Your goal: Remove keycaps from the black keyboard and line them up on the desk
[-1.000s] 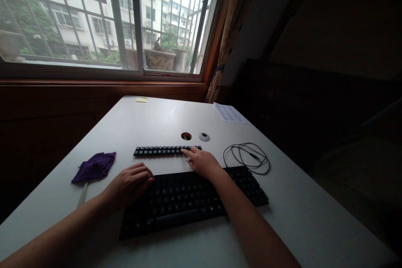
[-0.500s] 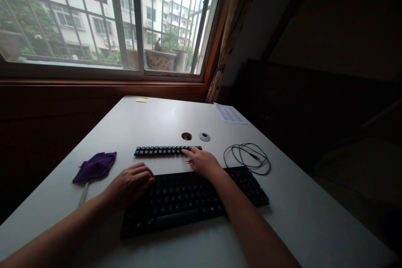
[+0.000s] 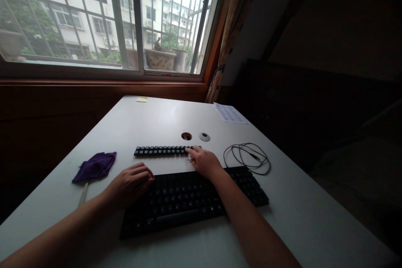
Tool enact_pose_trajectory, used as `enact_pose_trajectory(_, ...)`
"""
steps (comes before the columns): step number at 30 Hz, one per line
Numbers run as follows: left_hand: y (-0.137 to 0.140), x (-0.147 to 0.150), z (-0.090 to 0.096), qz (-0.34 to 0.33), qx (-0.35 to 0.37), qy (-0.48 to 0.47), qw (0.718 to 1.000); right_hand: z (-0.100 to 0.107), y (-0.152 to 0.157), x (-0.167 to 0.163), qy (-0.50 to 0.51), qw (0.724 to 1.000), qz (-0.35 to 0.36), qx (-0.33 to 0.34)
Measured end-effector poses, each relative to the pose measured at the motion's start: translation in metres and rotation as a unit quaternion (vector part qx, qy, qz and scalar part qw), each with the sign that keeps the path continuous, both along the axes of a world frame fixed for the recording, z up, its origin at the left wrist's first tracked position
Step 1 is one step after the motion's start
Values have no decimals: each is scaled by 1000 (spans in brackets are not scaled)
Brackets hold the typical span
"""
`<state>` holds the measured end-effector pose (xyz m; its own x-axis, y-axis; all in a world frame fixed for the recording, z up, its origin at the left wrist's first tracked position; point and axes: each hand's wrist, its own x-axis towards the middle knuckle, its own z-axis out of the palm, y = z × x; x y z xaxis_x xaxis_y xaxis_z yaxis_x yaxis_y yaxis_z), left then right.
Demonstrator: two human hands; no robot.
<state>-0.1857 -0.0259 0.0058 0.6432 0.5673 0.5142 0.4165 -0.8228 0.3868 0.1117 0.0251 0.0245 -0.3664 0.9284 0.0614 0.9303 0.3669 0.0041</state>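
Where keycap row (image 3: 161,150) ends, right hand (image 3: 204,162).

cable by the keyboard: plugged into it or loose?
Loose, as far as shows. The black cable lies coiled on the white desk right of the keyboard, one plug end free inside the loops. Other end: cannot tell.

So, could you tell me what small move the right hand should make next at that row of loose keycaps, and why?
Probably pinch the end keycap and lift it. The right hand has its fingertips at the right end of the keycap row, while the left hand rests on the keyboard, steadying it.
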Motion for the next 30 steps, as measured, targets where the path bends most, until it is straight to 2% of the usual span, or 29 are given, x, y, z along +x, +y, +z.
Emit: enact_pose_trajectory(30,-1,0,2,8,6,0,1000,4,-2,1,2,1000,-11,-10)
